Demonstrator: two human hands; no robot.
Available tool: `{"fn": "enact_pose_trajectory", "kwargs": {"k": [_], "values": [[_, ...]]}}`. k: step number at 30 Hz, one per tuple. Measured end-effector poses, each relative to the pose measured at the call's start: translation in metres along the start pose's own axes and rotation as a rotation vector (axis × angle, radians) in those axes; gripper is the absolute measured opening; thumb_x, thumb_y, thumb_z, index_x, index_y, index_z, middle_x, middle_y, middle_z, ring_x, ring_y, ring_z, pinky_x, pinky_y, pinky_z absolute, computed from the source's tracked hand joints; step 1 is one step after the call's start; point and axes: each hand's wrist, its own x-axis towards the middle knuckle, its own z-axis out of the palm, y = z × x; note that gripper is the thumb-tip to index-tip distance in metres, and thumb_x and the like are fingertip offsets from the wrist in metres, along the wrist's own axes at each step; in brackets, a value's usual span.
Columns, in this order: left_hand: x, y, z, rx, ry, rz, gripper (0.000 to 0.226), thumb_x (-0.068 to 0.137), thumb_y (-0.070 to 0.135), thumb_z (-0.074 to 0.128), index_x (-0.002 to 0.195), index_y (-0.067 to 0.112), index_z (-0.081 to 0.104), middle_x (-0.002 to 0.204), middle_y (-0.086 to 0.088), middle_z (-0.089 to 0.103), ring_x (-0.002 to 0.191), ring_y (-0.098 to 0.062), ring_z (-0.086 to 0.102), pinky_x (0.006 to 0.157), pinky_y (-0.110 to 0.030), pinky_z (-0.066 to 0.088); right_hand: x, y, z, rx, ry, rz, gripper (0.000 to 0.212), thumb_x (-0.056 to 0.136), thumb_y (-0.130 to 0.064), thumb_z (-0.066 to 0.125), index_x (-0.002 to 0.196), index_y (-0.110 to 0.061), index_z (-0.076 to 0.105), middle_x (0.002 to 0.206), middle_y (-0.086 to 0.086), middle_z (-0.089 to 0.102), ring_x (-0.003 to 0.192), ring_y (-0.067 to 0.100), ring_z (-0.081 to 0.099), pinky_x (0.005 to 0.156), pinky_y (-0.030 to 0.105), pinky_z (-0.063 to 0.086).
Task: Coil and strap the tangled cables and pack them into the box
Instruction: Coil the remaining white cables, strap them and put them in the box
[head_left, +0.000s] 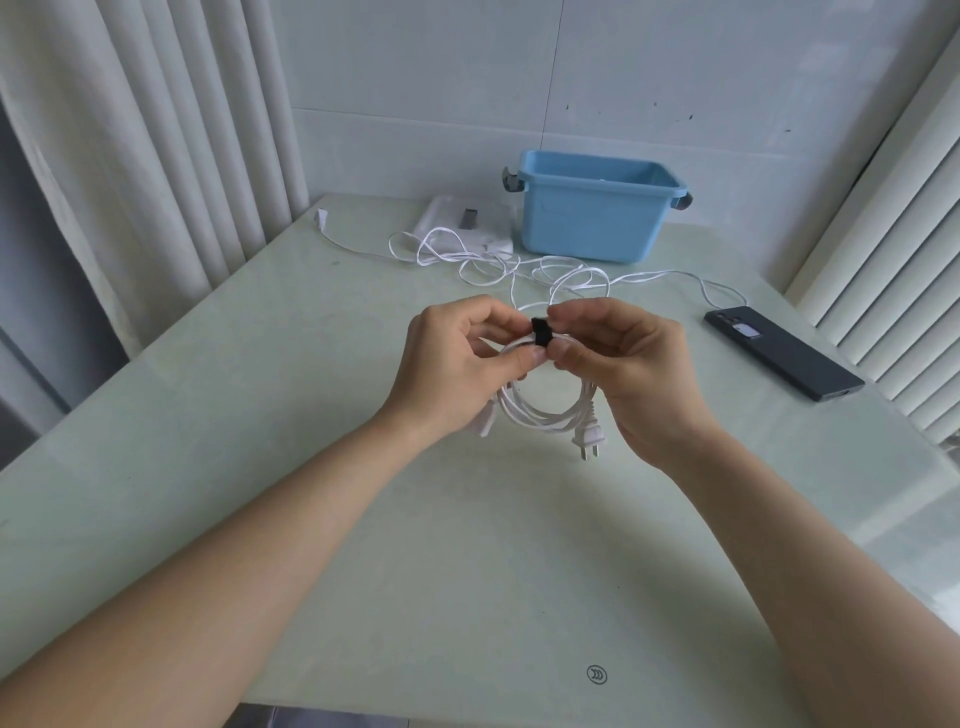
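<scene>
A coiled white power cable (540, 413) hangs above the middle of the table, its two-pin plug (744, 440) dangling at the lower right. A black strap (540, 332) wraps the top of the coil. My left hand (457, 358) pinches the coil and strap from the left, and my right hand (623, 358) pinches the strap from the right. Behind them a thin white cable (483, 260) lies tangled on the table. The open blue box (592, 208) stands at the back.
A dark phone (784, 353) lies on the right side of the pale green table (260, 415). A white flat packet (467, 223) sits left of the box. Curtains hang at the left, and ribbed white panels stand at the right.
</scene>
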Motion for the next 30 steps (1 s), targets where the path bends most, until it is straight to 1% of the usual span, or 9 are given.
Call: {"fn": "enact_pose_trajectory", "kwargs": {"k": [3,8,12,16,18,20,23,26,30], "values": [[0.000,0.000,0.000,-0.047,-0.009,0.001,0.020,0.077,0.007,0.085,0.090,0.009,0.072,0.080,-0.005,0.077,0.065,-0.027,0.074,0.066,-0.043,0.061,0.000,0.001,0.002,-0.097,-0.025,-0.023,0.028,0.086,0.011,0.067,0.104,-0.010,0.075,0.093,0.006,0.072,0.080,0.020,0.068,0.080,0.030,0.054],[0.001,0.001,0.000,-0.072,-0.032,-0.015,0.017,0.077,0.002,0.084,0.087,0.012,0.074,0.079,-0.004,0.078,0.066,-0.025,0.073,0.068,-0.039,0.061,0.000,0.002,0.001,-0.181,-0.056,-0.077,0.024,0.088,0.014,0.062,0.087,-0.007,0.075,0.090,0.006,0.068,0.076,0.025,0.067,0.077,0.035,0.055],[0.001,0.000,0.000,-0.080,-0.031,-0.035,0.018,0.076,0.003,0.085,0.087,0.012,0.074,0.080,-0.003,0.078,0.066,-0.015,0.072,0.069,-0.030,0.059,0.000,0.000,0.001,-0.283,-0.048,-0.070,0.026,0.086,0.013,0.061,0.083,-0.008,0.075,0.092,0.006,0.070,0.074,0.026,0.070,0.071,0.032,0.056],[0.001,0.002,0.000,-0.082,-0.035,-0.022,0.020,0.076,0.002,0.085,0.085,0.015,0.074,0.079,-0.001,0.077,0.064,-0.016,0.071,0.062,-0.028,0.057,0.003,-0.007,-0.007,-0.296,-0.044,0.020,0.011,0.076,-0.007,0.063,0.077,-0.012,0.072,0.091,0.013,0.072,0.078,0.021,0.062,0.073,0.034,0.048],[0.001,0.003,-0.001,-0.093,-0.007,-0.013,0.020,0.076,0.002,0.085,0.085,0.016,0.073,0.081,-0.004,0.077,0.067,-0.026,0.072,0.063,-0.036,0.059,0.005,-0.009,-0.012,-0.279,-0.053,0.058,0.007,0.075,-0.013,0.066,0.082,-0.012,0.066,0.088,0.019,0.070,0.073,0.020,0.059,0.067,0.036,0.047],[0.003,0.003,-0.005,-0.115,0.027,-0.013,0.020,0.077,0.004,0.084,0.089,0.014,0.071,0.081,-0.006,0.077,0.065,-0.031,0.070,0.064,-0.040,0.058,0.007,-0.011,-0.016,-0.290,-0.101,0.115,0.017,0.080,-0.018,0.069,0.095,-0.013,0.063,0.091,0.017,0.072,0.073,0.020,0.060,0.061,0.037,0.047],[0.005,0.002,-0.008,-0.118,0.063,-0.025,0.026,0.079,0.007,0.082,0.101,0.014,0.071,0.082,-0.003,0.076,0.063,-0.024,0.067,0.065,-0.037,0.056,0.006,-0.008,-0.018,-0.372,-0.231,0.183,0.018,0.094,-0.021,0.067,0.111,-0.014,0.067,0.094,0.016,0.073,0.074,0.018,0.062,0.060,0.037,0.049],[0.006,0.000,-0.008,-0.090,0.081,-0.007,0.029,0.080,0.010,0.082,0.106,0.016,0.075,0.088,0.001,0.076,0.071,-0.012,0.069,0.072,-0.038,0.058,0.004,-0.001,-0.015,-0.352,-0.302,0.236,0.022,0.097,-0.019,0.063,0.117,-0.011,0.067,0.089,0.018,0.070,0.075,0.022,0.064,0.064,0.036,0.053],[0.005,0.005,-0.006,-0.173,0.054,-0.043,0.022,0.082,0.012,0.080,0.102,0.022,0.076,0.089,-0.002,0.077,0.077,-0.017,0.069,0.075,-0.040,0.059,0.003,0.001,-0.012,-0.160,-0.272,0.259,0.021,0.096,-0.012,0.061,0.113,0.001,0.064,0.081,0.013,0.065,0.072,0.025,0.062,0.066,0.032,0.056]]}}
